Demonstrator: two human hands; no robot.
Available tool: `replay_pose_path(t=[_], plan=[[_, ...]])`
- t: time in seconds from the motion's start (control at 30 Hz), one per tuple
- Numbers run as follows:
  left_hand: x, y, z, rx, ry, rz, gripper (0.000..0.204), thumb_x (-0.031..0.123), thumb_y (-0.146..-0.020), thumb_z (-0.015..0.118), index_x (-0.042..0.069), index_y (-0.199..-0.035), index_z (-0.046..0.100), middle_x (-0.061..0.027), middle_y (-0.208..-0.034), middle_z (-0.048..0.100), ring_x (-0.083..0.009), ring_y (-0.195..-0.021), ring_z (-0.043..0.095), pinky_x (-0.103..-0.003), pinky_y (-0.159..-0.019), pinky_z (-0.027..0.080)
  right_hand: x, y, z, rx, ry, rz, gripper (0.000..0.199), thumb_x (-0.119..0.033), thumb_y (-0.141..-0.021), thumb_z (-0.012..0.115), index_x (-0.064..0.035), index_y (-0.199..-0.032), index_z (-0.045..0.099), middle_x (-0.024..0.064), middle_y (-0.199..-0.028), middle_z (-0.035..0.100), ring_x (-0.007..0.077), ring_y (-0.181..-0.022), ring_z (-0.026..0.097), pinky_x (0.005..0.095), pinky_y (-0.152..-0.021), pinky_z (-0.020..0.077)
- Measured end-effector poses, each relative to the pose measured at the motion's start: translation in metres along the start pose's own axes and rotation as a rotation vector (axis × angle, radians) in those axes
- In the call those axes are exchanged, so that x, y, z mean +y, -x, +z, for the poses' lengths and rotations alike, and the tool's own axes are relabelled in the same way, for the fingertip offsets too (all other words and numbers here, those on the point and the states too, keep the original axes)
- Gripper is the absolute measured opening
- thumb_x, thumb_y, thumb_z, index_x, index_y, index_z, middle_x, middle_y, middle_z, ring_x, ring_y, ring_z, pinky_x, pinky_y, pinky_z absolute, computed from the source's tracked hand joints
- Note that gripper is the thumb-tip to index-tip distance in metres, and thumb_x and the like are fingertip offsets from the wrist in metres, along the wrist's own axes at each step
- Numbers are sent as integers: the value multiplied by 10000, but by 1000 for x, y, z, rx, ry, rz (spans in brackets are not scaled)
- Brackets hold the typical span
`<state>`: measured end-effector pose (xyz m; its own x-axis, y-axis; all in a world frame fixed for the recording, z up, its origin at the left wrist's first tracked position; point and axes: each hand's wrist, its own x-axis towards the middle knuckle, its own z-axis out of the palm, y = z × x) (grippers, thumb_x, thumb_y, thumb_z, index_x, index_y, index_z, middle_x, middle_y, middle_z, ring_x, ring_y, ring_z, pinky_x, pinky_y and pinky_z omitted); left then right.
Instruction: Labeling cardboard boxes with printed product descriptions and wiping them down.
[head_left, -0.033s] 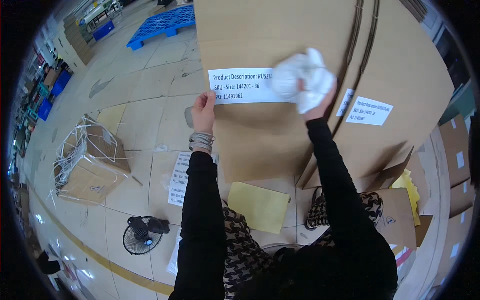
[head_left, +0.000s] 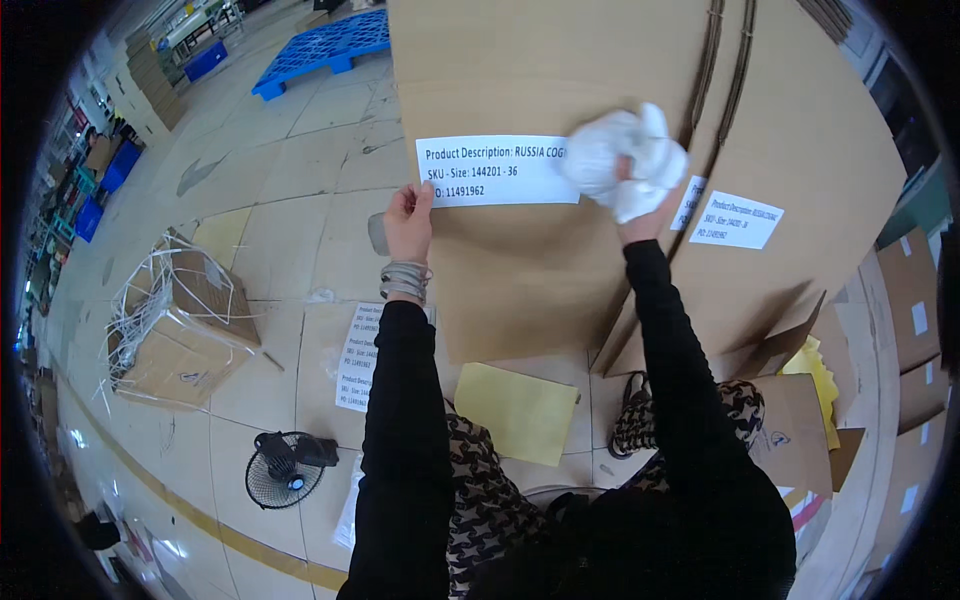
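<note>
A large flat cardboard sheet [head_left: 540,290] stands upright before me, bearing a white printed label [head_left: 500,170]. With curled fingers, my left hand [head_left: 408,225] pinches the label's lower left corner at the cardboard's left edge. My right hand [head_left: 645,222] grips a bunched white cloth [head_left: 630,160], pressed against the label's right end. The cloth hides that end, and most of my right fingers are covered by it. Right of the cloth, another cardboard sheet [head_left: 800,130] carries a similar label [head_left: 738,220].
On the floor lie a sheet of printed labels [head_left: 357,360], a yellow sheet [head_left: 515,415] and a small black fan [head_left: 285,470]. A carton with white straps [head_left: 185,330] stands left. A blue pallet [head_left: 325,50] lies farther back. Labelled cartons [head_left: 915,300] are stacked right.
My right hand and the cloth have slid a little to the right and slightly down, uncovering more of the label's print. My left hand stays at the corner.
</note>
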<state>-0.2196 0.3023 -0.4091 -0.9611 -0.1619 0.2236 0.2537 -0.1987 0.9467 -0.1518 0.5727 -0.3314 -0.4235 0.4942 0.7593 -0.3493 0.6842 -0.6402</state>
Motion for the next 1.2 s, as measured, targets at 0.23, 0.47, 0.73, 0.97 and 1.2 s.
replay_pose_path(t=[0.23, 0.47, 0.73, 0.97, 1.2], plan=[[1, 4, 1, 136, -420, 205, 404, 364, -809, 595, -39, -782, 580, -115, -641, 568, -181, -567, 497, -309, -559, 412, -25, 26, -43, 189, -679, 202, 500, -171, -773, 648, 4, -1185, 423, 115, -1124, 503, 206, -1014, 494, 331, -868, 399], [-12, -1, -1, 154, -574, 109, 409, 394, -812, 572, -13, -772, 576, -161, -628, 550, -257, -549, 486, -356, -544, 403, -17, 43, 53, 22, 122, -482, 446, -302, -674, 641, -57, -1032, 538, 144, -1198, 479, 325, -1068, 454, 407, -869, 337], [-5, 1, -4, 48, -552, 146, 414, 387, -832, 556, -23, -772, 575, -119, -591, 544, -222, -524, 464, -320, -508, 388, 28, 36, 1, -259, 178, -404, 328, -119, -715, 582, -110, -1041, 550, 113, -1171, 505, 306, -1041, 470, 402, -832, 358], [-3, 4, -10, 106, -473, -68, 643, 584, -848, 366, 3, -913, 631, -142, -742, 611, -157, -740, 554, -306, -698, 426, 8, 23, 45, 219, 18, -300, 509, -268, -610, 700, -5, -1008, 522, 151, -1093, 516, 317, -989, 471, 412, -836, 371], [5, -2, -23, -213, 763, -364, 911, 764, -743, 248, -50, -1031, 539, -95, -923, 607, -207, -824, 585, -301, -733, 479, -62, 90, 114, -283, 64, -826, 249, -173, -717, 577, -152, -965, 599, 121, -1168, 499, 311, -992, 482, 419, -797, 387]])
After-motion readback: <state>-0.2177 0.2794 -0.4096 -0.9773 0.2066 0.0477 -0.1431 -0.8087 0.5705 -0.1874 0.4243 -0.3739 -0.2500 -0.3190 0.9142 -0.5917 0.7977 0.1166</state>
